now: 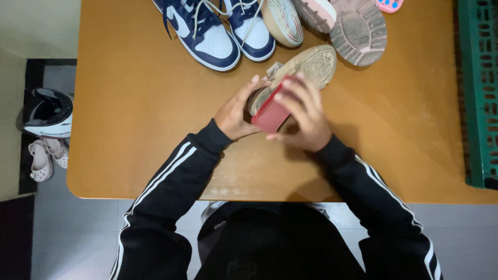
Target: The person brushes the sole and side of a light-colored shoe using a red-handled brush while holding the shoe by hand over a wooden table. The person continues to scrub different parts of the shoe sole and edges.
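Observation:
A worn shoe (310, 65) lies sole up in the middle of the brown table (135, 109), its pale dirty sole facing me. My left hand (236, 111) grips the shoe's heel end from the left. My right hand (305, 111) holds a red block-shaped object (271, 117), perhaps a brush or sponge, pressed against the heel part of the sole. Both arms wear black sleeves with white stripes.
A pair of navy-and-white sneakers (207, 28) lies at the table's far edge, beside a light shoe (282, 21) and a pink shoe sole up (358, 28). A green plastic crate (480, 88) stands at the right. A helmet (49, 111) and small sandals (46, 158) lie on the floor left.

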